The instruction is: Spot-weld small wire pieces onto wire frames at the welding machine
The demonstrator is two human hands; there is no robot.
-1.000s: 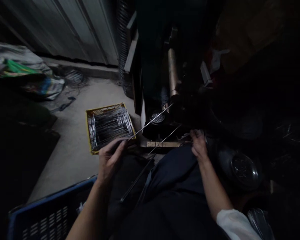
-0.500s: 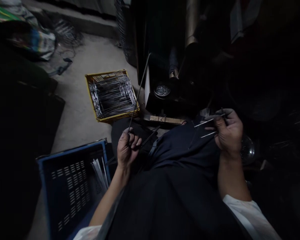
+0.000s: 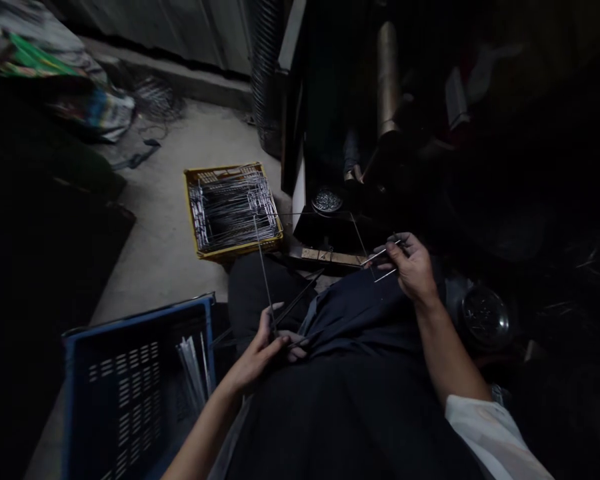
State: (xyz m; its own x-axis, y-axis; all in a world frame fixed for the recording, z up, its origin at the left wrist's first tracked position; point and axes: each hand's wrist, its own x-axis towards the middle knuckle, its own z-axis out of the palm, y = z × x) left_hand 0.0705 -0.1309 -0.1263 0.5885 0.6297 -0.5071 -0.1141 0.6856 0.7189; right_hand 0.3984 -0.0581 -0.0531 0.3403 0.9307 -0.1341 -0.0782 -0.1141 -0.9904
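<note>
Left hand (image 3: 263,353) pinches a thin bent wire (image 3: 263,273) just above the lap, fingers closed narrow on it. Right hand (image 3: 413,267) grips the wire's other end, fingers curled. The wire spans between both hands as an open frame, over dark trousers (image 3: 360,320). Ahead, a yellow crate (image 3: 240,248) of similar wires (image 3: 230,210) sits on the concrete floor (image 3: 150,233). Blue crate (image 3: 140,317) stands left, holding straight wires (image 3: 193,373).

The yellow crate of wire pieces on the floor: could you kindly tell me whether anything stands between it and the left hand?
Yes. The person's dark-trousered knee lies between the left hand and the yellow crate. The thin wire held in that hand passes above the knee, its tip over the crate.
</note>
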